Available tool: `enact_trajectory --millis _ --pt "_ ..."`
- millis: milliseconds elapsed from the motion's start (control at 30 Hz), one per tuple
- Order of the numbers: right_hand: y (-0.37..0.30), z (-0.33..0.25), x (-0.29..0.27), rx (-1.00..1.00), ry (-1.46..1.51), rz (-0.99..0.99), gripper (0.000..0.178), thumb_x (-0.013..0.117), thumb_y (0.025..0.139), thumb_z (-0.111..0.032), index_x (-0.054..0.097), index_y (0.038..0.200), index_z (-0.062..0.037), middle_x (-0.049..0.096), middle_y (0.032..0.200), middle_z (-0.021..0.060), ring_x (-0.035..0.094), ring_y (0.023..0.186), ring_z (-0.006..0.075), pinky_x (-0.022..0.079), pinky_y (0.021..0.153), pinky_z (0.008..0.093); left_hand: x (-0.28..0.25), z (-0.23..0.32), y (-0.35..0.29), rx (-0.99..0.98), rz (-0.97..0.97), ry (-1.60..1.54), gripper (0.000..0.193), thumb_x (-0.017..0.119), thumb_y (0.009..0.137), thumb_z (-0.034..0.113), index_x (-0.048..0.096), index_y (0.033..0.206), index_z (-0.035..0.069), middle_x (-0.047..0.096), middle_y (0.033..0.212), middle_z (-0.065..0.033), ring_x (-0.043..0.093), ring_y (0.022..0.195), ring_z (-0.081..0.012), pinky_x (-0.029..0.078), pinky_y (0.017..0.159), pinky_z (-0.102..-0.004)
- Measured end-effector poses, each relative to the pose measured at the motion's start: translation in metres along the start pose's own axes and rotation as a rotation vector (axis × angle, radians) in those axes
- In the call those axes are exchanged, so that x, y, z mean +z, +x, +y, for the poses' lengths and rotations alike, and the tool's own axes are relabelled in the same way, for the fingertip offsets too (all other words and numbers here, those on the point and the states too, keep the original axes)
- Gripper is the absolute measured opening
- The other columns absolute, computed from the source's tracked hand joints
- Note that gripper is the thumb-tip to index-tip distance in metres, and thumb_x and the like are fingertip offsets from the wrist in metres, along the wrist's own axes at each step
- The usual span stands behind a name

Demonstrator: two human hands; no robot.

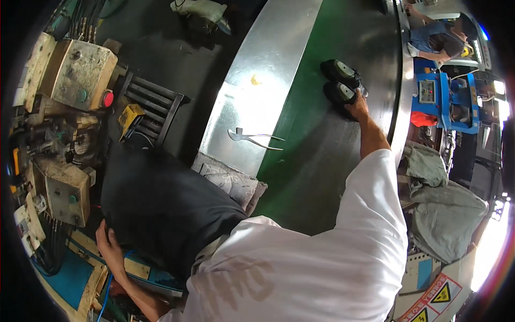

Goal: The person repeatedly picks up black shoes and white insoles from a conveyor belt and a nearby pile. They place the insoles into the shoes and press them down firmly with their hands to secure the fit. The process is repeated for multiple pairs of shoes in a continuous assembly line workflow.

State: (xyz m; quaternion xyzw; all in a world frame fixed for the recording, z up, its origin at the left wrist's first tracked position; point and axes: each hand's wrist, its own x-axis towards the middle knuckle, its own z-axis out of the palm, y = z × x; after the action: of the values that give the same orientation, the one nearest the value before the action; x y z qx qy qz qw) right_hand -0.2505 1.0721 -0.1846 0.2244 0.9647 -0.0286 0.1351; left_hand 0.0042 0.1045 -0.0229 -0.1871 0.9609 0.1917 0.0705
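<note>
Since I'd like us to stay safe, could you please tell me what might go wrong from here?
The pincers jut over the metal strip's edge, and an arm might knock them. The right hand touches the dark shoes with the arm outstretched, so one might slip. The left hand is near a blue cord, which could snag it.

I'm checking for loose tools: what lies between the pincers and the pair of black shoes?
The head view shows only the edge of the metal ledge and bare green-and-black surface between the pincers and the black shoes.
</note>
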Motion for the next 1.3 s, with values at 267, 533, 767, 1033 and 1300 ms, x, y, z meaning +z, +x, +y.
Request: enact_trajectory --millis 267,533,767,1033,1300 --pt "-0.108 -0.042 0.029 0.061 0.65 -0.031 0.086 0.087 0.083 -0.053 0.06 0.137 0.0074 0.074 0.125 0.0225 0.072 0.114 0.032 0.055 0.099 0.042 0.009 0.051 0.033 0.169 0.004 -0.138 0.034 0.057 0.109 0.006 0.064 0.142 0.0 0.067 0.128 -0.0188 0.068 0.116 -0.0314 0.054 0.098 -0.0401" --pt "-0.23 -0.152 0.023 0.435 1.899 -0.377 0.064 0.081 0.091 -0.047 0.065 0.133 -0.002 0.074 0.117 0.0174 0.072 0.101 0.0313 0.059 0.094 0.0441 0.067 0.183 0.075 0.452 -0.134 -0.688 0.036 0.062 0.105 0.003 0.065 0.141 0.002 0.072 0.13 -0.0178 0.074 0.113 -0.0281 0.059 0.094 -0.0362" --pt "-0.327 -0.429 -0.028 -0.129 2.121 -1.531 0.098 0.064 0.087 -0.077 0.055 0.15 -0.0015 0.068 0.131 0.0254 0.072 0.109 0.0404 0.062 0.093 0.0515 0.036 0.228 0.11 0.529 -0.343 -1.24 0.066 0.068 0.106 0.018 0.04 0.164 0.006 0.048 0.162 -0.0158 0.059 0.136 -0.0239 0.05 0.111 -0.0367" --pt "-0.416 -0.568 -0.032 -0.622 1.197 -1.491 0.104 0.063 0.095 -0.076 0.038 0.162 0.0008 0.059 0.147 0.0257 0.06 0.137 0.0346 0.049 0.114 0.0465 0.022 0.081 0.067 0.213 0.633 -0.626 0.019 0.066 0.105 0.011 0.074 0.117 0.0 0.071 0.093 -0.0158 0.072 0.084 -0.0282 0.055 0.076 -0.0352" --pt "-0.45 -0.571 -0.035 -0.606 0.761 -1.346 0.077 0.087 0.091 -0.021 0.049 0.154 0.0034 0.071 0.128 0.0132 0.069 0.111 0.019 0.055 0.099 0.0337 0.029 0.036 0.032 0.118 0.399 -0.647 0.029 0.081 0.093 0.017 0.073 0.114 0.0 0.071 0.106 -0.0171 0.071 0.098 -0.0355 0.055 0.084 -0.0408"
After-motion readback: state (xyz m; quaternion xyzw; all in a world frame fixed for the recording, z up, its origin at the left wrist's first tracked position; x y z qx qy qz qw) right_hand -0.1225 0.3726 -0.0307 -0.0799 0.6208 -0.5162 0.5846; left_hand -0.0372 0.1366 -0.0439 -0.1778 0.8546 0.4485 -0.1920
